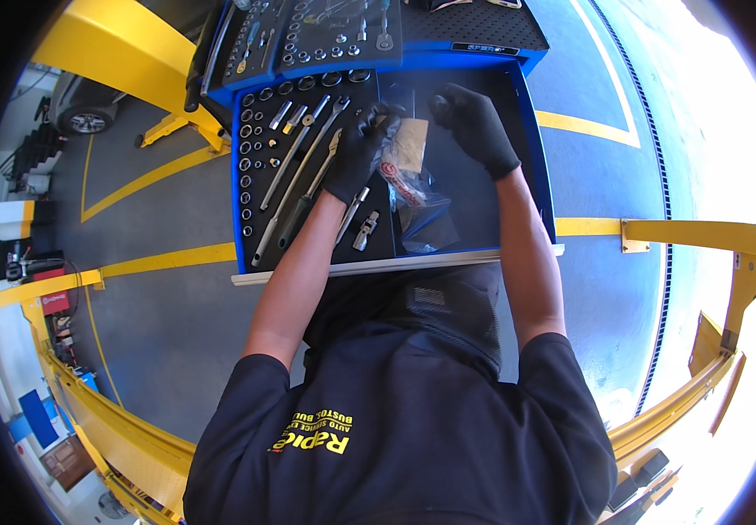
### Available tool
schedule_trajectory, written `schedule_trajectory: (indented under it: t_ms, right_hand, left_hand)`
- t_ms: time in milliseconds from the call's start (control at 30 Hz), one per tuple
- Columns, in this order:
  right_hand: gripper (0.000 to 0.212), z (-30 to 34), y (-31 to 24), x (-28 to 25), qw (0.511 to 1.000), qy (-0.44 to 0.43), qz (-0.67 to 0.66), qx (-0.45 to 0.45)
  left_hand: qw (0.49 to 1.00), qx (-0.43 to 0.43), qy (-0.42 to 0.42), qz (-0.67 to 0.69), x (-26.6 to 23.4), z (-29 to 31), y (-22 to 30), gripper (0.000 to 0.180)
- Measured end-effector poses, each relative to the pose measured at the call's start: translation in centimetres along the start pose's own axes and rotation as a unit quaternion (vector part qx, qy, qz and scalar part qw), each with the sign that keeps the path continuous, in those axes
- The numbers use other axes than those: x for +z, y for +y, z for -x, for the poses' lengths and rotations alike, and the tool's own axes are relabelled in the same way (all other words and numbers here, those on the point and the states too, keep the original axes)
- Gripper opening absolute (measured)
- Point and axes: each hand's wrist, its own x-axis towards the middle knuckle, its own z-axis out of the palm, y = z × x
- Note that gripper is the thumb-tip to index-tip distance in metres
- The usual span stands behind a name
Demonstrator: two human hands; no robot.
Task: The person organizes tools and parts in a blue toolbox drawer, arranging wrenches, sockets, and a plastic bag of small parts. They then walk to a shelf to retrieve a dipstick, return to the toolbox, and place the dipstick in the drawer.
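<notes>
You're handling the clear bag (428,220) in the open drawer (491,219): left hand (360,150) fingers seemingly pinching its top, right hand (476,129) fingers curled, grip unclear. Next calls for steady holding.

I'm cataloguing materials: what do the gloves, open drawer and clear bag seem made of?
Gloves: probably knit or coated fabric, matte black, closely fitted. Drawer: likely painted metal, smooth blue, crisp-edged. Bag: apparently thin plastic film, glossy, transparent, crinkled.
</notes>
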Motion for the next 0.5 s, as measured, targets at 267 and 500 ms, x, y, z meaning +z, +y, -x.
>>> schedule_trajectory:
  t_ms: [267, 500]
  right_hand:
    - [0.026, 0.3, 0.5, 0.0, 0.995, -0.042, -0.089, -0.027]
    - [0.022, 0.1, 0.9, -0.1, 0.989, -0.128, -0.062, 0.03]
  left_hand:
    - [0.992, -0.015, 0.127, -0.011, 1.0, -0.6, 0.1, 0.031]
    - [0.989, 0.036, 0.139, -0.043, 0.3, -0.4, -0.7, 0.027]
